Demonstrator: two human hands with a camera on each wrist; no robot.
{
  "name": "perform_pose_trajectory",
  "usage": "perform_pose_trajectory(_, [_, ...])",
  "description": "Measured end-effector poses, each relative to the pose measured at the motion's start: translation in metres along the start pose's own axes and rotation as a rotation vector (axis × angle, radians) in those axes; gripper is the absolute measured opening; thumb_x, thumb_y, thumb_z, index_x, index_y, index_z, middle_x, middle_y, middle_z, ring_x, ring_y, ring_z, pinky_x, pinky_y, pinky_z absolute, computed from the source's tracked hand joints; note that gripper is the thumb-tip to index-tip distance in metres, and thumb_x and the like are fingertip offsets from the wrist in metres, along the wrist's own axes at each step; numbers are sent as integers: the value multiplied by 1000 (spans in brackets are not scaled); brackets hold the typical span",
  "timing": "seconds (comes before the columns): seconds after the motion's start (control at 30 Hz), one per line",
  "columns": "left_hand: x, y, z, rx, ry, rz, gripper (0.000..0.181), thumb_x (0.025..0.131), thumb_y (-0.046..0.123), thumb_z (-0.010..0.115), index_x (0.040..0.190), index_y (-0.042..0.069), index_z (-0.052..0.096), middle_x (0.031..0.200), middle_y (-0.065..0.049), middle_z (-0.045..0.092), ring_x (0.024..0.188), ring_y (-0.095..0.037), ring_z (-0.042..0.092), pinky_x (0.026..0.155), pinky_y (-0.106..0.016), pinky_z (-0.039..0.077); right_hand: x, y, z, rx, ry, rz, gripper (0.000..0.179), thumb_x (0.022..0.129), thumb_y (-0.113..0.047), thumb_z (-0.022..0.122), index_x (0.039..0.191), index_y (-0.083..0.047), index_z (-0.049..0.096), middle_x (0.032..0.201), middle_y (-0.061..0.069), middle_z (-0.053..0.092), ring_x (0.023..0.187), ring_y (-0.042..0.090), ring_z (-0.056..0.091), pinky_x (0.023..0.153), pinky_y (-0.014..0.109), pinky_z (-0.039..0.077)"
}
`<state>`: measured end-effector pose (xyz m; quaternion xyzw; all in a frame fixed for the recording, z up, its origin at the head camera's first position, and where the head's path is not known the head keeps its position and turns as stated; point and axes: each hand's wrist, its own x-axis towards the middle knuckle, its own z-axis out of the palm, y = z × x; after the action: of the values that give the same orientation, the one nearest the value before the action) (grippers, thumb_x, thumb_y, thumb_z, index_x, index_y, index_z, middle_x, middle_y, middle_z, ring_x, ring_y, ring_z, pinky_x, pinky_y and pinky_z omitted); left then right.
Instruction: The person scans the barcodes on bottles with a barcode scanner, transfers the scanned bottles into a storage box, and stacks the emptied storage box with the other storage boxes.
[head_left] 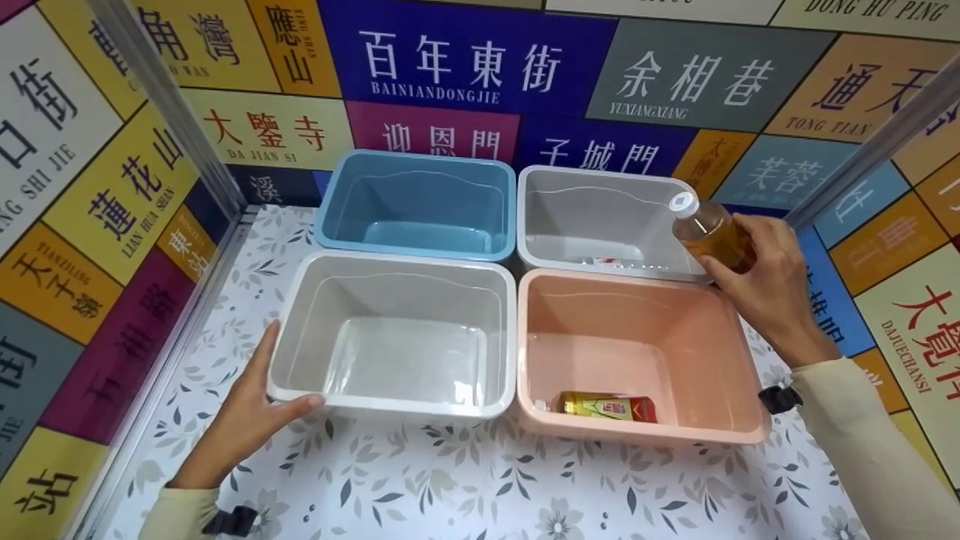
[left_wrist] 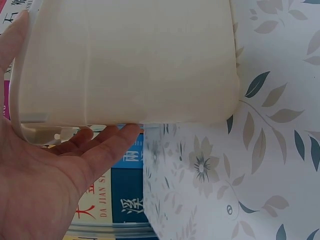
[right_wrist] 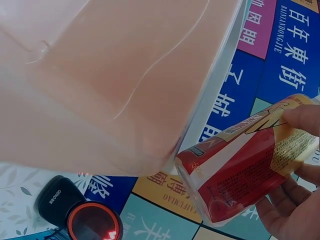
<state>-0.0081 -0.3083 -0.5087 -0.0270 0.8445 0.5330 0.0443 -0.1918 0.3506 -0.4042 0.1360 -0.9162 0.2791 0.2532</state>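
Observation:
My right hand (head_left: 776,281) grips a drink bottle (head_left: 716,236) with a white cap and amber liquid. It is tilted near the right end of the grey back bin (head_left: 600,176). In the right wrist view the bottle's red and yellow label (right_wrist: 235,190) shows, with fingers and thumb around its upper part. My left hand (head_left: 255,412) rests at the front left corner of the white bin (head_left: 390,409). The thumb lies by the front rim, and fairly straight fingers (left_wrist: 112,145) touch the outside wall. Inside the peach bin (head_left: 637,281) lies another bottle (head_left: 607,407) with a yellow and red label.
A blue bin (head_left: 420,251) stands at the back left. A clear bottle (head_left: 622,264) lies partly hidden in the grey bin. Walls printed with street names enclose the floral-patterned surface (head_left: 420,487). A black device (right_wrist: 95,220) with an orange ring appears beside the peach bin.

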Motion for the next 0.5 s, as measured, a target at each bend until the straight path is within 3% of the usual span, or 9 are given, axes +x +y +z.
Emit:
perform_pose_trajectory(0.3, [0,3,-1,18,5,8,132,91,30,93,178,35,-5,183,-19,10,150,-47,41,119,-76,36,7,-5,0,-9,-8,-5,63,92,-13,91,148,-1,64,141,25,59,126,36,53,101,30,47])
perform_pose_trajectory(0.5, [0,3,0,3,-12,-8,132,92,28,93,178,34,-8,184,-18,6,151,-48,39,118,-77,35,8,-5,3,-3,-15,1,63,92,-13,91,148,-2,65,140,24,60,125,35,52,95,11,39])
